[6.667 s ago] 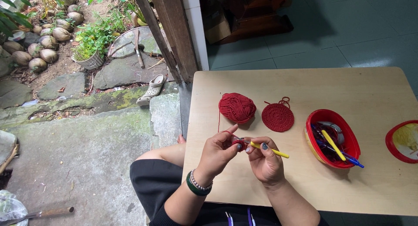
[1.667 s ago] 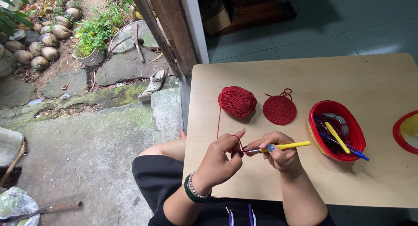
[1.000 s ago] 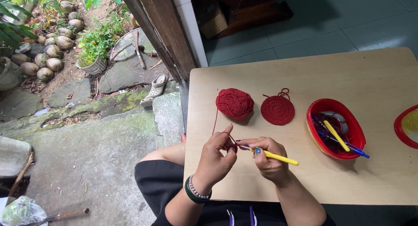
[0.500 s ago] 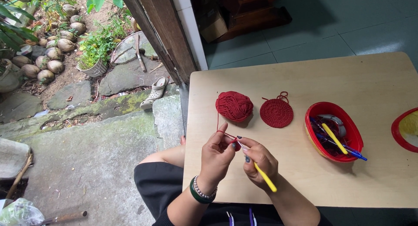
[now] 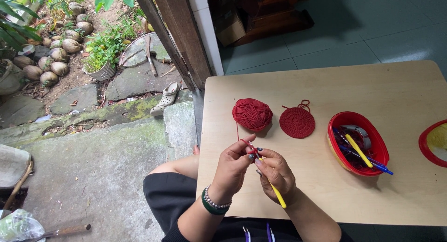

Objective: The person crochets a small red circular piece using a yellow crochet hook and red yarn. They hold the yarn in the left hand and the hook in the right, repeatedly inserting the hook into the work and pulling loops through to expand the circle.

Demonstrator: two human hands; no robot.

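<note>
Hands working red yarn with a yellow hook, low in the middle of the frame.

The left hand (image 5: 233, 165) pinches the red strand (image 5: 245, 143), its grip shut tight. The right hand (image 5: 277, 174) has its grip closed around the yellow crochet hook (image 5: 278, 196); its tip seems hidden. The strand runs up to the yarn ball (image 5: 252, 114) on the tabletop (image 5: 400, 93), beside a round red crochet piece (image 5: 297, 122).
</note>
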